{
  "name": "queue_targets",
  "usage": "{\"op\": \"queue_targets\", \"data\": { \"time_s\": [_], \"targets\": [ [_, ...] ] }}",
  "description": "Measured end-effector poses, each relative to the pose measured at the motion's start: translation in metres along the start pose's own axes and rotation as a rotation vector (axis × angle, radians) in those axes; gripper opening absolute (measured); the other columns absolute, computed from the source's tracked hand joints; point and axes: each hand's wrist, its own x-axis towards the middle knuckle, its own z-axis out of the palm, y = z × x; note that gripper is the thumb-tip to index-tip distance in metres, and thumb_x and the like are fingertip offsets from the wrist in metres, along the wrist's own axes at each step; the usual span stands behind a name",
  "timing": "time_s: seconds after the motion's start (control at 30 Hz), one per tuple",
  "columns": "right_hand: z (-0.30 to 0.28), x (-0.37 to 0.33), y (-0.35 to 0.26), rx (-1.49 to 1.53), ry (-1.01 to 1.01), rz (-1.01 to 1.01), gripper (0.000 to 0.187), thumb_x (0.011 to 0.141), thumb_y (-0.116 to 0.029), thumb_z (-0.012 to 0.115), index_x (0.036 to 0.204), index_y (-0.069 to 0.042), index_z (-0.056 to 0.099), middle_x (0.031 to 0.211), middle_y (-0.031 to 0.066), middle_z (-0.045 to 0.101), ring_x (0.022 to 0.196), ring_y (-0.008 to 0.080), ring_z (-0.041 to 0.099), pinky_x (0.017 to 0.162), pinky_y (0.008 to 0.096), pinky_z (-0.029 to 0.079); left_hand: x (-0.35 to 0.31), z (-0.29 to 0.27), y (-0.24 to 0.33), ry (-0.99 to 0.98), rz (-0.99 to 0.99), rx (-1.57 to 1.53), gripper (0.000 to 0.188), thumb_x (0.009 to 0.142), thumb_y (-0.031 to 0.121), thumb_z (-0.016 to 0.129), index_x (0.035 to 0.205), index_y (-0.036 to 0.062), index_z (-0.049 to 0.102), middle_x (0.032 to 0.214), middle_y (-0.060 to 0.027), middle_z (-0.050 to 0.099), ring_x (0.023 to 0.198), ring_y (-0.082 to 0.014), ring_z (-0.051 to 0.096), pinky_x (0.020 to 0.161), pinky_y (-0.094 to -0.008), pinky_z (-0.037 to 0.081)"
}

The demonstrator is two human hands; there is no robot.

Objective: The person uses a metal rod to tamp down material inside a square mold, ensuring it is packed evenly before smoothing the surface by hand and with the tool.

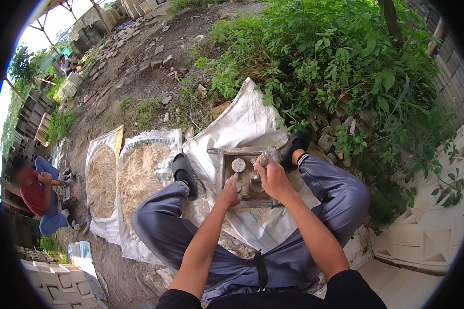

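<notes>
Between my feet sits a rectangular mould frame [258,203], dusted with sandy material and with a handle at its upper left. Inside it are a pale round disc [238,165] and other raised round and blocky shapes. My left hand [230,192] rests at the frame's left side, fingers stretched forward just below the disc, touching the inside of the mould. My right hand [273,179] is closed around a short grey cylindrical tool [264,157] over the frame's right part. The tool's lower end is hidden by my hand.
A white woven sack [237,121] lies under the frame. To the left, two more sacks carry sandy piles [144,165] [102,177]. Leafy plants [335,67] grow at the upper right, and pale patterned blocks [423,232] stand at right. Another person [36,190] sits at far left.
</notes>
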Motion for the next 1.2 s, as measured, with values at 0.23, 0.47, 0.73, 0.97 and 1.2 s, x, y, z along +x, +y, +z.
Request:
{"op": "queue_targets", "data": {
  "time_s": [0.23, 0.47, 0.73, 0.97, 1.2],
  "targets": [
    [0.013, 0.0, 0.007, -0.107, -0.041, -0.02, 0.025, 0.098, -0.024, 0.048, 0.102, 0.001, 0.05, 0.082, 0.021, 0.064, 0.083, 0.0405, 0.063, 0.07, 0.0464, 0.048, 0.002, 0.032, -0.02, 0.065, -0.2, -0.133, 0.11, 0.069, 0.025, 0.078, 0.148, -0.0011, 0.006, 0.143, -0.0271, 0.033, 0.133, -0.0413, 0.034, 0.11, -0.0419, 0.034],
    [0.002, 0.006, 0.012, -0.101, -0.062, 0.047, 0.031, 0.098, -0.025, 0.048, 0.107, 0.005, 0.05, 0.084, 0.0232, 0.064, 0.084, 0.0415, 0.062, 0.071, 0.0472, 0.049, 0.016, 0.039, 0.022, 0.342, -0.368, -0.089, 0.102, 0.064, 0.031, 0.082, 0.14, -0.005, 0.025, 0.126, -0.0235, 0.046, 0.117, -0.0397, 0.046, 0.097, -0.0444, 0.043],
    [0.009, 0.013, -0.006, -0.105, -0.065, 0.01, 0.027, 0.097, -0.018, 0.048, 0.107, 0.008, 0.049, 0.088, 0.0229, 0.065, 0.086, 0.0416, 0.062, 0.074, 0.0465, 0.049, 0.011, 0.05, 0.015, 0.427, -0.32, -0.072, 0.083, 0.067, 0.025, 0.078, 0.131, -0.0062, 0.036, 0.129, -0.0237, 0.046, 0.12, -0.0384, 0.044, 0.097, -0.0436, 0.04],
    [0.012, 0.013, 0.01, 0.05, 0.0, -0.012, 0.018, 0.098, -0.017, 0.046, 0.098, 0.001, 0.047, 0.079, 0.0176, 0.063, 0.079, 0.0396, 0.062, 0.07, 0.0444, 0.049, -0.002, 0.038, 0.01, 0.408, -0.382, -0.278, 0.049, 0.077, -0.003, 0.056, 0.124, -0.004, 0.042, 0.109, -0.032, 0.057, 0.103, -0.0451, 0.056, 0.086, -0.0496, 0.046],
    [0.014, 0.016, 0.007, -0.089, -0.06, -0.036, 0.018, 0.099, -0.018, 0.046, 0.099, 0.0, 0.047, 0.078, 0.0178, 0.062, 0.077, 0.0391, 0.062, 0.068, 0.044, 0.048, -0.003, 0.021, -0.004, 0.321, -0.425, -0.218, 0.042, 0.079, 0.0, 0.057, 0.119, -0.0015, 0.046, 0.107, -0.0283, 0.059, 0.099, -0.0455, 0.057, 0.081, -0.0506, 0.048]
  ]
}}
